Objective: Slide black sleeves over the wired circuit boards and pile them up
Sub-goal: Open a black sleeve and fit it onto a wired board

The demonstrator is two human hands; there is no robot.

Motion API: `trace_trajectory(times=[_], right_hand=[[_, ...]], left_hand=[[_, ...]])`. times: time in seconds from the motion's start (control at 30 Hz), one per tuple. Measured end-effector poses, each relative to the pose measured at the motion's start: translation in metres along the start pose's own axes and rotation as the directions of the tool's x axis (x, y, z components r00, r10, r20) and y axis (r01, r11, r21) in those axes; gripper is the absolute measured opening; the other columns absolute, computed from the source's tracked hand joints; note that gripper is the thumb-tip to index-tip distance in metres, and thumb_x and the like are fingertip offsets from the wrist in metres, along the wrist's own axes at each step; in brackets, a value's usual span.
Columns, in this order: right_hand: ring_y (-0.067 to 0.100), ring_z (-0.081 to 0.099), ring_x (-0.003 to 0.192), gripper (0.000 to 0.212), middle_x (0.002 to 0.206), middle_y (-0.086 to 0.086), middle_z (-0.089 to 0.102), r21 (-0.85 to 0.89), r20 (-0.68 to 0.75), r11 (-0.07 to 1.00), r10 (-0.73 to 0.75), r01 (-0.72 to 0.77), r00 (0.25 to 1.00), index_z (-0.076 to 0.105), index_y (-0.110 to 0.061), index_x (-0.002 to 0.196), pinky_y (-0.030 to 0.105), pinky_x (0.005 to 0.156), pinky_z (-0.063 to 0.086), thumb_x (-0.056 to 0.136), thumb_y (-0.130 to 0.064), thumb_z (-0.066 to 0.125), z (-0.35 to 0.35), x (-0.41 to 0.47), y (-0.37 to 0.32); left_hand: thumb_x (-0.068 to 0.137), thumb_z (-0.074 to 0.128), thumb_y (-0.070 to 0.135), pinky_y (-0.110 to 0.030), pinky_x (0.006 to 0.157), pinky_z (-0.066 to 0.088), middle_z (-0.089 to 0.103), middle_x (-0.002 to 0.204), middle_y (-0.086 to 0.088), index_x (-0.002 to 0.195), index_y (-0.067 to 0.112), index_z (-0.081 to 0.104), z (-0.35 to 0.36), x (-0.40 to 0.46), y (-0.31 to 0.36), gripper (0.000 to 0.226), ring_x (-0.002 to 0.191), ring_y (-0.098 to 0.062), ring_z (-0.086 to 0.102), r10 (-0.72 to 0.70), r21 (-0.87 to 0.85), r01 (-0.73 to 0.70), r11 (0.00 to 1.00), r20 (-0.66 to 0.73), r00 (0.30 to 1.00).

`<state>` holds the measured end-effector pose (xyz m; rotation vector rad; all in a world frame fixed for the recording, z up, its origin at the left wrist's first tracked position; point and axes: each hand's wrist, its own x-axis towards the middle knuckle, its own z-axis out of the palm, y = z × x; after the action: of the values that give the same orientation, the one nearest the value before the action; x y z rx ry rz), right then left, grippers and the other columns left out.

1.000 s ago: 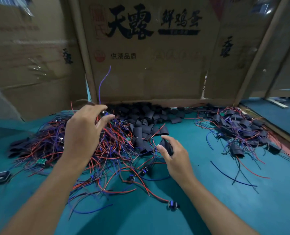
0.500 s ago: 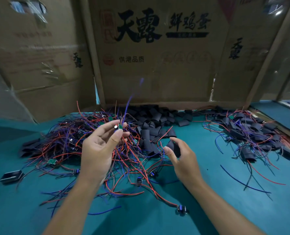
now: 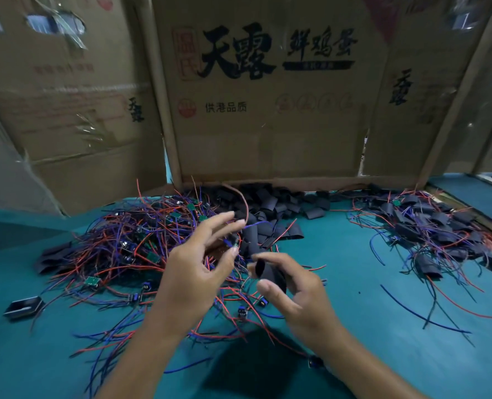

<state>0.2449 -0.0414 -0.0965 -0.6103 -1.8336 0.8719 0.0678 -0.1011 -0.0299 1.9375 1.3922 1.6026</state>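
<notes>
A teal worktop (image 3: 354, 298) is walled at the back by flattened cardboard boxes (image 3: 268, 125) printed with black characters. The left hand (image 3: 193, 277) is blurred; it seems to pinch a small circuit board (image 3: 232, 239) trailing a red wire, though the grip is hard to make out. The right hand (image 3: 299, 298) grips 1 black sleeve (image 3: 268, 273). Behind them lie tangled wired boards (image 3: 129, 240), loose sleeves (image 3: 270, 208), and a sleeved pile (image 3: 429, 226) at right.

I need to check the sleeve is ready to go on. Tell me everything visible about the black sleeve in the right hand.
The short black flexible sleeve looks matte, like soft tubing. The right hand pinches it between thumb and fingers, above the teal table. Its open oval end faces the left hand. No board is in it yet.
</notes>
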Motion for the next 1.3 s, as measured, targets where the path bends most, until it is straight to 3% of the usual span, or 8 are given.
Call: trace_trajectory(times=[0.1,0.3,0.43,0.53,0.67,0.9,1.13,1.3], right_hand=[[0.025,0.063,0.11,0.036,0.115,0.005,0.069,0.312,-0.004,0.95,0.037,-0.034,0.999,0.063,-0.028,0.119,0.055,0.096,0.048,0.089,-0.048,0.066,0.007,0.003,-0.015],[0.035,0.061,0.109,0.05,0.112,0.017,0.067,0.431,-0.028,0.896,0.13,-0.105,0.991,0.064,-0.012,0.119,0.062,0.101,0.042,0.084,-0.047,0.071,0.007,0.006,-0.017],[0.027,0.064,0.103,0.035,0.111,0.02,0.068,0.482,-0.068,0.862,0.217,-0.158,0.974,0.066,-0.003,0.111,0.05,0.096,0.052,0.087,-0.028,0.063,0.003,0.011,-0.017],[0.022,0.065,0.102,0.032,0.11,0.015,0.07,0.489,-0.062,0.858,0.216,-0.159,0.974,0.066,-0.002,0.11,0.041,0.093,0.055,0.089,-0.026,0.064,-0.001,0.012,-0.016],[0.027,0.064,0.108,0.029,0.117,0.01,0.07,0.463,-0.01,0.87,0.192,-0.166,0.981,0.066,-0.009,0.111,0.041,0.097,0.051,0.087,-0.024,0.062,0.002,0.011,-0.013],[0.015,0.064,0.102,0.032,0.115,0.009,0.07,0.484,-0.107,0.864,0.217,-0.14,0.97,0.067,-0.007,0.109,0.057,0.097,0.049,0.088,-0.029,0.06,-0.018,0.02,-0.015],[0.025,0.061,0.115,0.031,0.122,0.007,0.068,0.416,0.023,0.894,0.169,-0.163,0.985,0.067,-0.014,0.115,0.05,0.103,0.047,0.091,-0.034,0.064,-0.002,0.012,-0.016],[0.018,0.064,0.097,0.038,0.119,0.009,0.069,0.464,-0.019,0.875,0.17,-0.142,0.985,0.063,-0.01,0.118,0.036,0.089,0.055,0.087,-0.03,0.062,-0.007,0.014,-0.022]], left_hand=[[0.086,0.071,-0.003,-0.021,0.095,0.05,0.065,0.127,0.016,0.131,0.021,0.056,0.002,-0.002,-0.002,0.053,0.115,-0.004,0.063,0.028,0.058,-0.031,0.998,0.055,0.998],[0.077,0.072,-0.013,-0.024,0.085,0.052,0.065,0.112,0.003,0.1,0.009,0.069,0.012,-0.004,-0.006,0.032,0.098,-0.015,0.066,0.105,0.114,-0.119,0.986,0.119,0.987],[0.079,0.067,-0.003,-0.023,0.072,0.048,0.064,0.09,0.009,0.096,0.021,0.067,0.012,-0.005,-0.009,0.03,0.077,-0.009,0.06,-0.052,0.128,0.034,0.991,0.135,0.989],[0.083,0.068,0.015,-0.033,0.07,0.048,0.067,0.086,-0.002,0.099,0.019,0.06,0.014,-0.006,-0.008,0.018,0.073,-0.016,0.058,-0.252,-0.067,0.285,0.956,0.303,0.919],[0.092,0.065,0.035,-0.018,0.054,0.038,0.062,0.063,0.004,0.099,0.01,0.061,0.021,-0.006,-0.004,0.026,0.057,-0.007,0.05,-0.349,-0.197,0.432,0.88,0.35,0.869],[0.098,0.057,0.009,-0.017,0.064,0.045,0.072,0.08,-0.015,0.088,-0.002,0.062,0.004,-0.003,-0.001,0.016,0.071,-0.014,0.064,-0.349,-0.098,0.42,0.902,0.405,0.845],[0.099,0.055,0.023,-0.028,0.07,0.047,0.067,0.07,-0.002,0.084,0.004,0.064,0.005,-0.005,0.006,0.026,0.069,-0.018,0.062,-0.323,-0.075,0.396,0.915,0.453,0.831],[0.099,0.053,0.035,-0.037,0.084,0.056,0.075,0.086,-0.006,0.092,0.007,0.069,0.014,-0.004,0.006,0.033,0.085,-0.02,0.072,-0.329,-0.1,0.392,0.915,0.378,0.865]])
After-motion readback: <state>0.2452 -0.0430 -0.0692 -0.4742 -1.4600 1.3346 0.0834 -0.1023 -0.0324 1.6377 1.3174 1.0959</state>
